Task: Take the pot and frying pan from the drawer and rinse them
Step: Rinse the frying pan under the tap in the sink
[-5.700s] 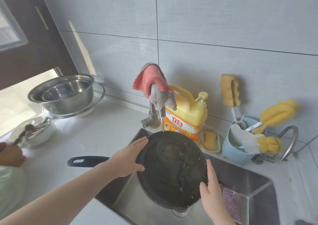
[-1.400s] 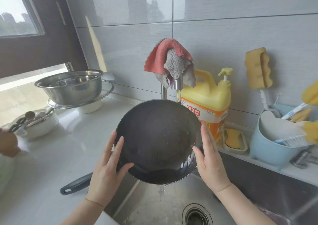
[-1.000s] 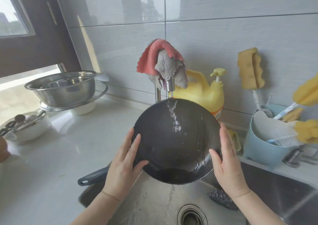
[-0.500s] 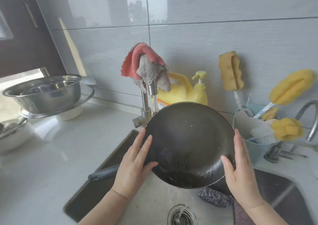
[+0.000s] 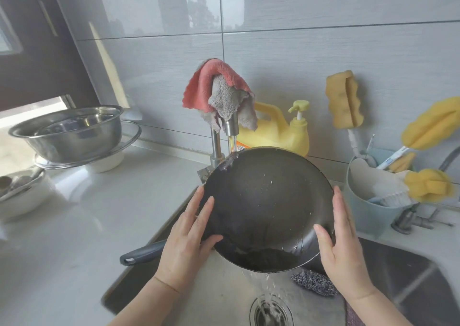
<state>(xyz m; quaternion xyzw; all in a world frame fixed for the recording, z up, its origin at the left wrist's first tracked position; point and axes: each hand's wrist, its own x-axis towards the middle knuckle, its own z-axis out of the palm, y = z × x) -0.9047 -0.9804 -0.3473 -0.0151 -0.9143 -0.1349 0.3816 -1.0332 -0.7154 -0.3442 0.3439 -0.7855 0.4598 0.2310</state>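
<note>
I hold the dark frying pan point(image 5: 268, 201) tilted over the steel sink point(image 5: 398, 276), its inside facing me. My left hand point(image 5: 186, 241) grips the left rim, thumb inside, fingers along the outside. My right hand point(image 5: 341, 241) grips the right rim the same way. The pan's grey-blue handle point(image 5: 142, 252) sticks out to the left behind my left hand. Water from the tap point(image 5: 230, 126) hits the pan's upper left rim. It runs off the lower edge into the drain point(image 5: 271, 310).
A pink and grey cloth point(image 5: 219, 94) hangs over the tap. Behind it stands a yellow detergent jug point(image 5: 278, 131). A blue caddy point(image 5: 371, 211) with yellow sponges and brushes sits at right. Stacked steel bowls point(image 5: 69, 131) stand on the left counter. A steel scourer point(image 5: 313, 282) lies in the sink.
The pan has stayed tilted in both hands while the stream's landing point moved from its middle to its upper left rim. Water now spills from the lower rim into the drain.
</note>
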